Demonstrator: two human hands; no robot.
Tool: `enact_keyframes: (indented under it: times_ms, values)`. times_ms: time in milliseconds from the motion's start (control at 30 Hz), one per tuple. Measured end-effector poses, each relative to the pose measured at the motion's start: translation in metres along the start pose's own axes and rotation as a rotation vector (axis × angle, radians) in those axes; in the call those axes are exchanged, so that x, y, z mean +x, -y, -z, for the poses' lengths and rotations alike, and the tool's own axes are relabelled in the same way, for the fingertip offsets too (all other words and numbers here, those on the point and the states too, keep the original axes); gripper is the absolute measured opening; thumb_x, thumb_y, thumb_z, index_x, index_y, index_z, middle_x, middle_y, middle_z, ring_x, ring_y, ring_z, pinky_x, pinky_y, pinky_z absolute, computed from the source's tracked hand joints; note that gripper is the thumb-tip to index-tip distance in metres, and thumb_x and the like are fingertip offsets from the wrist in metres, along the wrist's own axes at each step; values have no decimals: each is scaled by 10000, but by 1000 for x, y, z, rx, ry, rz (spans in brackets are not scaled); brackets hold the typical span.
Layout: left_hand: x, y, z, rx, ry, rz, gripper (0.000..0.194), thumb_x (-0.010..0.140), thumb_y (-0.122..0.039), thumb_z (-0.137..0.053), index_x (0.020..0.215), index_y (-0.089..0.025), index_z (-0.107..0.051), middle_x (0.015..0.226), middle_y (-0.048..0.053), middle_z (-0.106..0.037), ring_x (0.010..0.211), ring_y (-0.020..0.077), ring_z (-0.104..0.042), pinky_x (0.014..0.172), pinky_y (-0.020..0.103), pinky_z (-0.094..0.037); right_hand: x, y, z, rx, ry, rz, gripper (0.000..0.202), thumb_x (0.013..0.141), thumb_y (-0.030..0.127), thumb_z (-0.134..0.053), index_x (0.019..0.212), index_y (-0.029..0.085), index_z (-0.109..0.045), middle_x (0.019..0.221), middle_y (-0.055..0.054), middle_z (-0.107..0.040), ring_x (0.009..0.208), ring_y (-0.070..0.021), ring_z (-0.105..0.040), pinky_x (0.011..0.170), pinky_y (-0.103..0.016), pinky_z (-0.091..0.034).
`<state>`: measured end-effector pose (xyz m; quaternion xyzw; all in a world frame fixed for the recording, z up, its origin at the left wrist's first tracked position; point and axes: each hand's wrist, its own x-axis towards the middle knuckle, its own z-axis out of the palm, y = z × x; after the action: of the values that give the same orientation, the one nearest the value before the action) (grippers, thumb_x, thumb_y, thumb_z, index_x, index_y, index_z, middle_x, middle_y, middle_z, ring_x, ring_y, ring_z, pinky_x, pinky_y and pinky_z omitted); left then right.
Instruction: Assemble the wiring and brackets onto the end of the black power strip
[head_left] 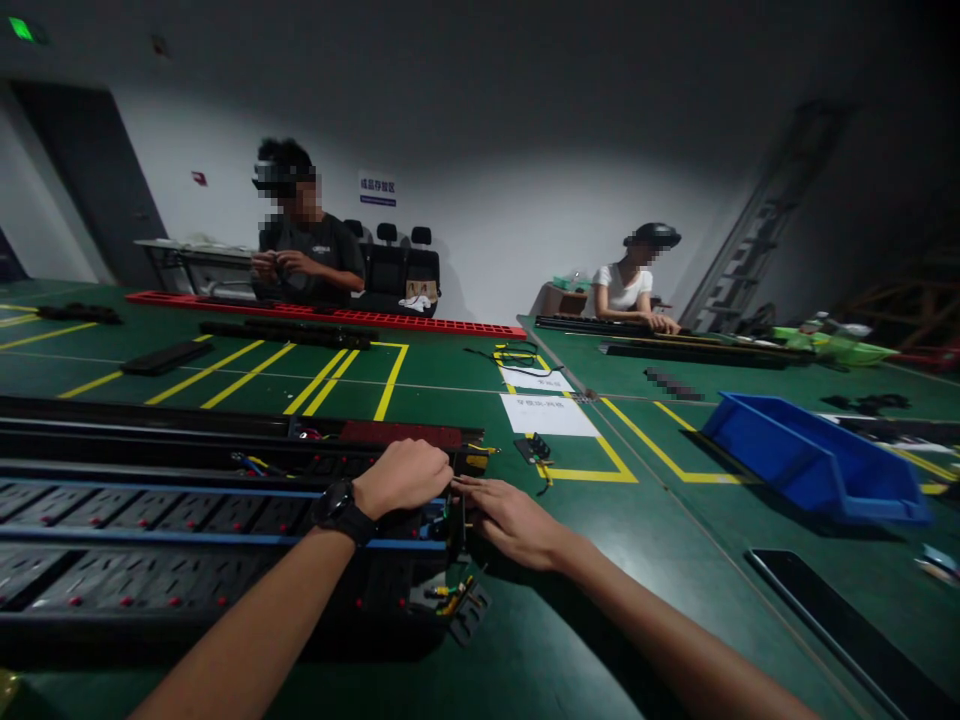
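Observation:
Several long black power strips [187, 580] with rows of sockets and red dots lie side by side at the left. At the right end of one strip my left hand [405, 475], a black watch on its wrist, is closed with the fingertips turned down and hidden. My right hand [517, 525] reaches in from the right, fingers together and bent against the same strip end, close to the left fingertips. What they pinch there is too small and dark to make out. Coloured wires show below the hands, and a grey slotted end piece [471, 610] hangs by yellow wires from the nearest strip.
A blue bin [810, 460] and a black phone [847, 630] lie at the right. White paper sheets [551, 415] and a small wired black part [534, 450] are beyond my hands. Two co-workers [307, 250] sit across the green table, behind a long red rail [337, 316].

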<state>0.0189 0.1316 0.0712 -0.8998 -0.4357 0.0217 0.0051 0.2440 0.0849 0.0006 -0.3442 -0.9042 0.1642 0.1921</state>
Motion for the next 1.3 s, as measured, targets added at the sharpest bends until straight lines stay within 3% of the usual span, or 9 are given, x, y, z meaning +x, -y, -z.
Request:
enact_keyframes:
  times_ms: [133, 300, 467, 533, 633, 767, 933, 1300]
  values:
    - [0, -1, 3, -20, 7, 9, 419, 1018, -262, -398, 954, -173, -803, 1048, 174, -821, 976, 321, -781, 843, 412, -567, -3, -3, -3, 0, -12, 15, 591, 944, 125, -461, 1527, 93, -554, 1577, -215, -570, 1512, -296, -504, 1230, -556, -433]
    - [0, -1, 5, -68, -2, 15, 400, 1006, -270, -417, 914, -174, -794, 1027, 175, -818, 961, 327, -778, 840, 415, -558, -4, -8, -11, 1, -57, 14, 652, 894, 62, -474, 1537, 154, -534, 1597, -170, -564, 1528, -267, -485, 1242, -550, -415]
    - [2, -2, 7, -112, -9, 54, 358, 991, -257, -428, 900, -184, -767, 1021, 151, -817, 982, 305, -774, 844, 382, -550, -4, -4, -11, 5, -68, 25, 525, 913, 59, -486, 1408, 174, -614, 1576, -157, -590, 1522, -266, -486, 1235, -534, -415]
    - [3, -1, 7, -116, -14, 61, 358, 990, -251, -419, 888, -184, -755, 1015, 152, -814, 977, 301, -772, 848, 382, -549, -5, -1, -8, 14, -106, 17, 454, 902, 89, -540, 1337, 171, -637, 1511, -168, -632, 1446, -287, -552, 1186, -519, -458]
    - [4, -1, 6, -116, -24, 63, 361, 989, -257, -411, 871, -182, -744, 1010, 159, -810, 970, 301, -769, 846, 385, -546, -7, 1, -5, 16, -225, -43, 328, 866, 111, -597, 1180, 184, -658, 1272, -136, -699, 1181, -273, -651, 1024, -447, -535]
    - [4, 0, 4, -106, -40, 57, 360, 979, -268, -419, 842, -183, -741, 984, 150, -811, 935, 277, -765, 806, 353, -533, -7, -2, -7, -12, -296, -136, 172, 861, 98, -602, 991, 208, -629, 996, -54, -647, 924, -216, -608, 847, -352, -513]
    - [4, 0, 4, -91, -35, 54, 366, 975, -270, -418, 840, -184, -747, 987, 146, -815, 942, 288, -770, 789, 356, -530, -6, -5, -11, -79, -239, -180, 227, 894, 61, -594, 1054, 195, -684, 977, -45, -646, 898, -200, -612, 822, -327, -493]
    - [3, 0, 7, -82, 44, 45, 348, 993, -268, -423, 905, -212, -755, 1040, 133, -815, 997, 323, -767, 854, 399, -550, -6, -4, -7, -199, -122, -124, 394, 969, 131, -573, 1311, 205, -753, 989, -71, -638, 862, -207, -602, 797, -343, -499]
